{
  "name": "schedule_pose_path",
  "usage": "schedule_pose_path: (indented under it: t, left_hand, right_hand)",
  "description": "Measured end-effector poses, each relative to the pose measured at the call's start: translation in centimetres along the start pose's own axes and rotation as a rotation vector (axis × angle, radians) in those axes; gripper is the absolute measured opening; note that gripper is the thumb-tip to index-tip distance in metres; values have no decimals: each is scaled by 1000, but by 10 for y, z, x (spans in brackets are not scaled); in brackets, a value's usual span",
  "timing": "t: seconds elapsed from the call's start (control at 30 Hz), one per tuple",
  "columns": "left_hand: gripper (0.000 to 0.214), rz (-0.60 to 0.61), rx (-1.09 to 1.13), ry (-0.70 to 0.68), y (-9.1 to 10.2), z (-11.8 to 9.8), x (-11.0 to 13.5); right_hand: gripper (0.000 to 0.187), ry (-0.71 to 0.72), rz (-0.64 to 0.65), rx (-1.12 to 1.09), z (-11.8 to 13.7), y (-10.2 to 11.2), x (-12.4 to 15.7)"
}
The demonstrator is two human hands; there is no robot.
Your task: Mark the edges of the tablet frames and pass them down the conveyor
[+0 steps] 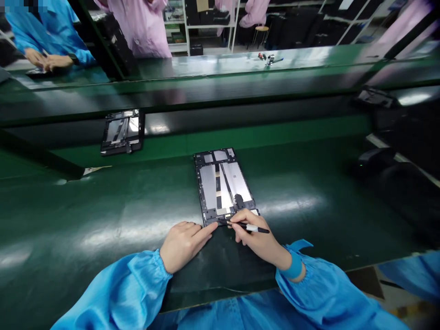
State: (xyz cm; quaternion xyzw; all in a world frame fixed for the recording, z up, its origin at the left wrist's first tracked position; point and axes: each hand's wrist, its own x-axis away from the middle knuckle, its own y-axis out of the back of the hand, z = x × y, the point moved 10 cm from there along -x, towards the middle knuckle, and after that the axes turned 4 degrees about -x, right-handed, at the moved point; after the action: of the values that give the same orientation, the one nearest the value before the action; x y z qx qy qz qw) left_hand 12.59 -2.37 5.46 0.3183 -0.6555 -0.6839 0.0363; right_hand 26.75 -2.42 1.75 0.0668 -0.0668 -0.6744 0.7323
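Observation:
An opened tablet (pixel 227 183) lies flat on the green bench, its back off, with silver battery faces and dark ribbon cables showing. At its near edge, my left hand (pixel 184 244) rests on the bench, index finger stretched out to touch the lower left corner. The other fingers of that hand are bent and partly hidden. Between the thumb and fingers of my right hand (pixel 256 238) is a slim pen-like tool (pixel 253 228), black with a white band. Its thin tip points left at the tablet's lower edge; what the tip touches is too small to tell.
A second opened tablet (pixel 122 130) sits farther back on the left, and another device (pixel 375 97) at the far right. Beyond a raised ledge (pixel 220 75) a co-worker's hands (pixel 51 60) handle something. Dark objects (pixel 395 176) stand at the right.

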Motion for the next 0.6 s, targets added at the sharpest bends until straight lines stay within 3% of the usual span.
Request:
schedule_pose_path:
  t: [0.33, 0.6]
  left_hand:
    - [26, -10, -3, -12, 0, 0, 1]
    - [25, -16, 11, -14, 0, 1, 0]
  right_hand:
    - [13, -47, 32, -47, -6, -5, -1]
    - [18, -129, -103, -114, -21, 16, 3]
